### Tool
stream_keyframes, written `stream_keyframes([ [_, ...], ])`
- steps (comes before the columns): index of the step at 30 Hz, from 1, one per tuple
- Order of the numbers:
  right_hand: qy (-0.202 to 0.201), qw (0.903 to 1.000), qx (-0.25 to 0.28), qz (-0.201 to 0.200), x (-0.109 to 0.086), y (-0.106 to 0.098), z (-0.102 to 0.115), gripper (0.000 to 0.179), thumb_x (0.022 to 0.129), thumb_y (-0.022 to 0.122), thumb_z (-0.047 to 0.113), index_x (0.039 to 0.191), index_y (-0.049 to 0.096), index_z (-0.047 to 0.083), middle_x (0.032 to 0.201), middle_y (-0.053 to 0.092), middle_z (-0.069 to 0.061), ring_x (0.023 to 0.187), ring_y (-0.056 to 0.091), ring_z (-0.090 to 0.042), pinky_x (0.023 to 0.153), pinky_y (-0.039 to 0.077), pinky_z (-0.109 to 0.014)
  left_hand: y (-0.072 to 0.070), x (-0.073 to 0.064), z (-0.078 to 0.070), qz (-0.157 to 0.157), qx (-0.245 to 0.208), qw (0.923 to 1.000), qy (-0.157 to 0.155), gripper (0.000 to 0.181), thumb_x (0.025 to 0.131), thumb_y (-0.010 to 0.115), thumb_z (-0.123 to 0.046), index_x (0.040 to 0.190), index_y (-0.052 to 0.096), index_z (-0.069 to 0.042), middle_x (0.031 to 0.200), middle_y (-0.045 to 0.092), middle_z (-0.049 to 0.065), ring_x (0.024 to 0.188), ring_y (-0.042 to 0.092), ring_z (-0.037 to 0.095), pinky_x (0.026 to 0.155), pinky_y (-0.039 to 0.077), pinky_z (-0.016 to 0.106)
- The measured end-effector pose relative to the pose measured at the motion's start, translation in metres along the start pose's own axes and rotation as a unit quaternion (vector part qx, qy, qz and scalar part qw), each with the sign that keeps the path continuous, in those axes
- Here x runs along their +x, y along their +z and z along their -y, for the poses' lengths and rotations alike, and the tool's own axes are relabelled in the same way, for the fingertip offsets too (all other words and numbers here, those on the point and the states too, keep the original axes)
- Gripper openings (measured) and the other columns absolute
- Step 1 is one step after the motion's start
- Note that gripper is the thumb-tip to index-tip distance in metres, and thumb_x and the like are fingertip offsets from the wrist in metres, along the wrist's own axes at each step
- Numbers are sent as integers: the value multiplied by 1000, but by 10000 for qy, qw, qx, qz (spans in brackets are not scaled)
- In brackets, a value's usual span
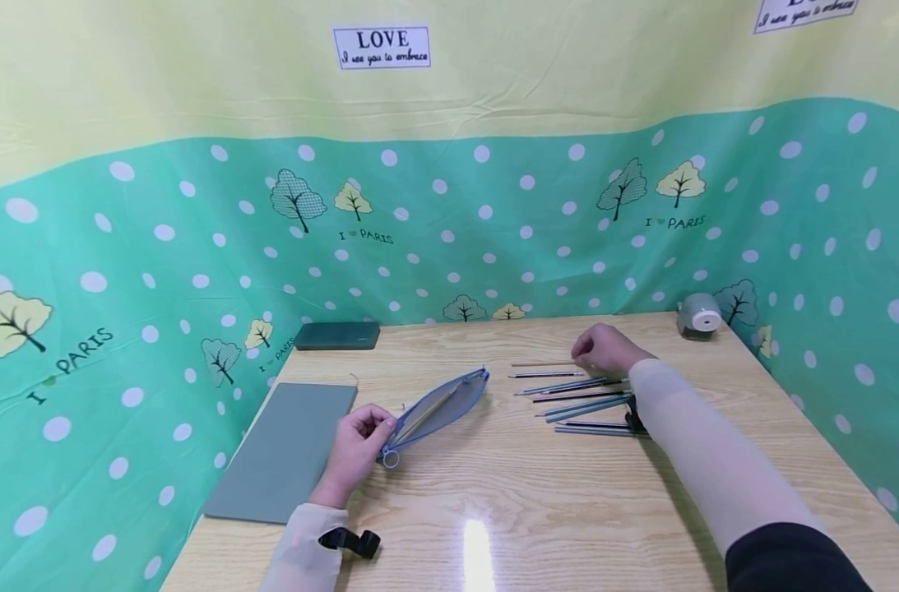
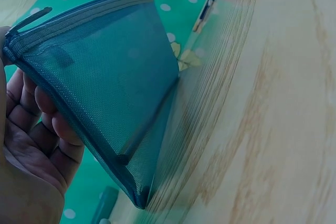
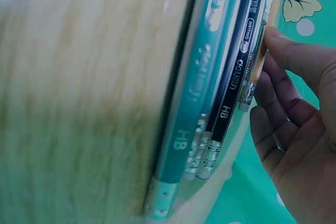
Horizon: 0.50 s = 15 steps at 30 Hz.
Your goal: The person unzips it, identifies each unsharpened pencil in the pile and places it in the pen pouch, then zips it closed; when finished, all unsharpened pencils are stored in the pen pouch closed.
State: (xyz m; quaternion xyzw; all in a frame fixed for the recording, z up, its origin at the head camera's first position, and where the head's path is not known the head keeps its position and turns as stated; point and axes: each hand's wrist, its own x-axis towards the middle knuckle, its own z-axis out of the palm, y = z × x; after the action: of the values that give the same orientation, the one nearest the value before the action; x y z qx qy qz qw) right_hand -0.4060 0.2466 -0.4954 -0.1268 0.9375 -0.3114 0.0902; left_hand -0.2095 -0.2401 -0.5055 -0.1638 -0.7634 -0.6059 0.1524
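Note:
My left hand grips one end of a blue mesh zip pouch, its mouth gaping upward. A single pencil lies inside, seen through the mesh in the left wrist view. At the back of the table my right hand pinches the right end of a wood-coloured pencil. Just in front of it lie several more pencils, blue-green and dark ones, roughly side by side. Close up in the right wrist view, a teal HB pencil and a dark HB pencil show their eraser ends.
A grey flat board lies at the table's left. Behind it sits a dark green case. A grey pencil sharpener stands in the back right corner. Patterned cloth hangs along the table's back and sides.

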Motion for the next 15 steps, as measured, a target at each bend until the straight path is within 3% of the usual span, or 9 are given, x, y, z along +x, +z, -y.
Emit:
stream_keyframes([
  [15, -17, 9997, -240, 55, 0, -1, -2, 7, 95, 77, 9, 97, 82, 13, 101, 75, -4, 98, 67, -25, 91, 56, -50, 1, 0, -2, -3, 15, 10000, -70, 9, 99, 70, -3, 91, 72, -3, 78, 63, 8, 64, 52, 12, 57, 43, 24],
])
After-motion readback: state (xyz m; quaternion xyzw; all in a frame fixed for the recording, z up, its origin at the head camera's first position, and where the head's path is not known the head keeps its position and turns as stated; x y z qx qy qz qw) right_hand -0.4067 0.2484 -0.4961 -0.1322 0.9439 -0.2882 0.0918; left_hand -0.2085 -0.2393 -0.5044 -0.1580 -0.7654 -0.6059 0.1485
